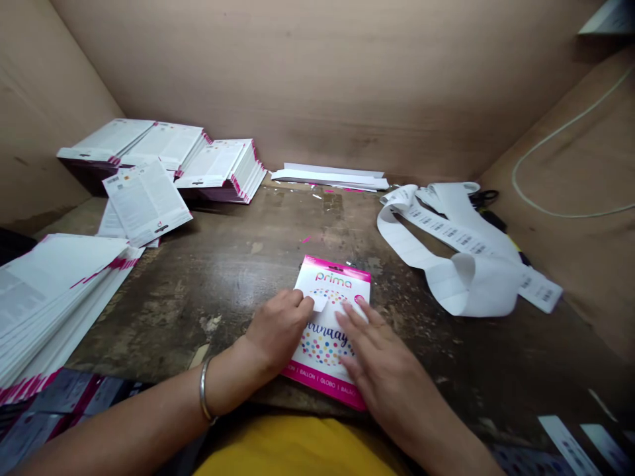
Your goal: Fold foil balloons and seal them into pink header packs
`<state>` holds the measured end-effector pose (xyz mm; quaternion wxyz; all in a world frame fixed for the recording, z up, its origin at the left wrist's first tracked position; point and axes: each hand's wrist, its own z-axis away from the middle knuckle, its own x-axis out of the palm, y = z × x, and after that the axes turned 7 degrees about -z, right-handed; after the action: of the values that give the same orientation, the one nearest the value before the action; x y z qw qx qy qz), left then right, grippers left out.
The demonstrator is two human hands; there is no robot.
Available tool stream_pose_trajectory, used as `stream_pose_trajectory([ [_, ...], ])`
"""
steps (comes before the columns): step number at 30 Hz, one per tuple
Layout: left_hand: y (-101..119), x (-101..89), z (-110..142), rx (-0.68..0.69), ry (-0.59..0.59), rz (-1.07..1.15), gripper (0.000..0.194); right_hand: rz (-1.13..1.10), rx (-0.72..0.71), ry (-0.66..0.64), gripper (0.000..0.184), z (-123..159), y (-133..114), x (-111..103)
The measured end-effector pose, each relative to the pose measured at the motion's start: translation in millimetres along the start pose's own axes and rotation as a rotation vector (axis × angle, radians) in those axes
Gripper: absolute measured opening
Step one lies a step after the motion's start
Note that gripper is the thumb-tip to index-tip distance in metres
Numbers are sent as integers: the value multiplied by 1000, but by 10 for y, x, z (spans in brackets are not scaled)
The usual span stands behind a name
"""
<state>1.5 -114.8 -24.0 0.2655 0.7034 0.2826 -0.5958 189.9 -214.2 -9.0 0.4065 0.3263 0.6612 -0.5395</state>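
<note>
A white and pink balloon packet [322, 356] marked "prima" lies flat on the table in front of me, its birthday lettering partly covered by my hands. Over its left half, my left hand [278, 328] is closed in a pinch on a small white label [320, 303]. Whether the label touches the packet is hard to tell. My right hand [380, 354] rests on the right side of the packet with its fingers stretched out.
Stacked packets [218, 162] stand along the back left, with loose packets [149, 201] nearby. Another pile [59, 284] sits at the left edge. Curled label strips [459, 284] and dark-handled scissors [485, 198] lie to the right. White paper strips [330, 177] lie against the back wall.
</note>
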Motion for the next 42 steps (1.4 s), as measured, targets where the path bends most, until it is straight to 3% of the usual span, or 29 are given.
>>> stream_pose_trajectory([
  [3,-61,24,14,-87,113,213,14,86,-45,-144,53,-40,-91,150],
  [7,-112,54,35,-263,192,540,17,96,-6,-181,61,-81,-181,211],
  [18,-75,56,26,-213,170,531,17,15,-19,-141,65,-258,-290,264],
  [21,-122,28,36,-356,168,685,15,-1,-21,-162,63,-249,-270,252],
  [25,-208,-26,48,-653,134,1075,19,-21,-10,-164,62,-250,-261,253],
  [28,-220,-52,51,-737,165,1215,24,-24,-14,-152,63,-246,-256,261],
  [35,-80,-10,73,-658,182,976,18,-19,-8,-138,62,-240,-259,284],
  [42,-30,23,98,-287,146,528,16,1,-11,-123,67,-271,-304,298],
])
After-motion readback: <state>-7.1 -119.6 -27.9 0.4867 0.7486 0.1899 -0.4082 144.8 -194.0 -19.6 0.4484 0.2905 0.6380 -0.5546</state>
